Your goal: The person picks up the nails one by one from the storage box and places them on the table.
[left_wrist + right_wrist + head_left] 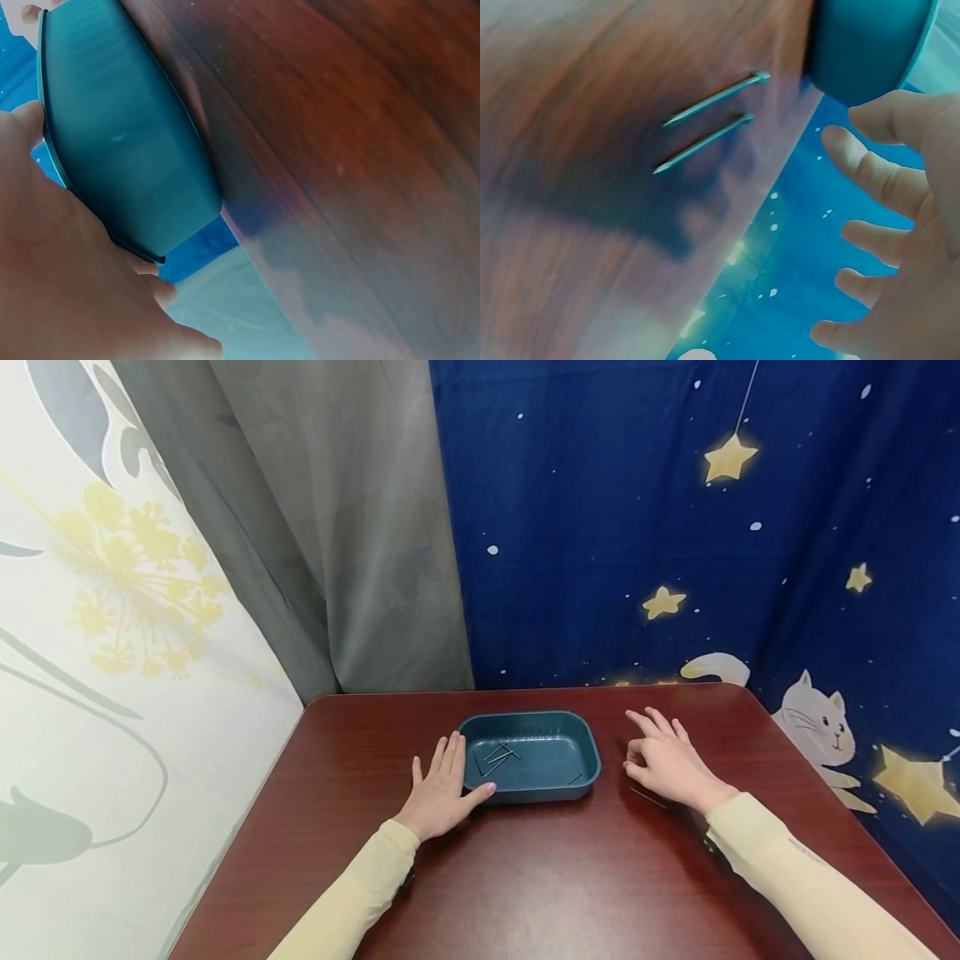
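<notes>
A teal plastic tray [528, 796] sits on the table with several thin metal nails [501, 758] lying loose in it. My left hand [442, 793] rests against the tray's left side, its fingers straight along the rim and its thumb at the near corner. In the left wrist view the tray wall [127, 127] fills the space beside that hand. To the right of the tray, my right hand [671, 768] hovers over the table, thumb and index finger apart, holding nothing. Beneath it lie two nails, an upper nail [716, 99] and a lower nail [703, 143], roughly parallel.
The dark red wooden table [525, 885] ends behind the tray at a blue star-patterned curtain [600, 527] and a grey curtain [375, 527]. A white patterned surface [112, 710] borders the left side.
</notes>
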{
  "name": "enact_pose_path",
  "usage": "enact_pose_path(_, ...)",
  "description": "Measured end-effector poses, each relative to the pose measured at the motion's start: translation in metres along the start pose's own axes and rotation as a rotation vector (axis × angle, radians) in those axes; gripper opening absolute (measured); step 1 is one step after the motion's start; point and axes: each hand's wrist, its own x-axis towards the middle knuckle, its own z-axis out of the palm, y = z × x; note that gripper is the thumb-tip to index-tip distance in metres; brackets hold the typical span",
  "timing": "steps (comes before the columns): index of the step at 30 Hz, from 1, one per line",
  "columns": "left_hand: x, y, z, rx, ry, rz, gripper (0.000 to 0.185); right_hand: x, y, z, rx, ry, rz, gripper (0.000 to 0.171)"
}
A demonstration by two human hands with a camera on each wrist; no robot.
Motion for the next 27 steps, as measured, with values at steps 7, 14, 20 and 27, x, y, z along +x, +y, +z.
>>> enact_pose_path(7,0.001,0.001,0.0,-0.008,-0.008,-0.005,0.103,0.012,-0.014,-0.004,0.017,0.021,-0.008,0.019)
enact_pose_path(14,-0.001,0.003,-0.003,-0.007,-0.003,-0.014,0.103,0.026,-0.03,-0.006,0.02,0.053,-0.046,0.022)
enact_pose_path(20,0.0,0.001,-0.002,-0.012,-0.014,-0.011,0.103,0.038,-0.044,-0.003,0.011,0.057,-0.088,0.021)
enact_pose_path(27,0.0,0.0,0.0,-0.021,-0.002,-0.005,0.104,0.049,-0.059,0.007,-0.036,0.054,-0.155,0.025)
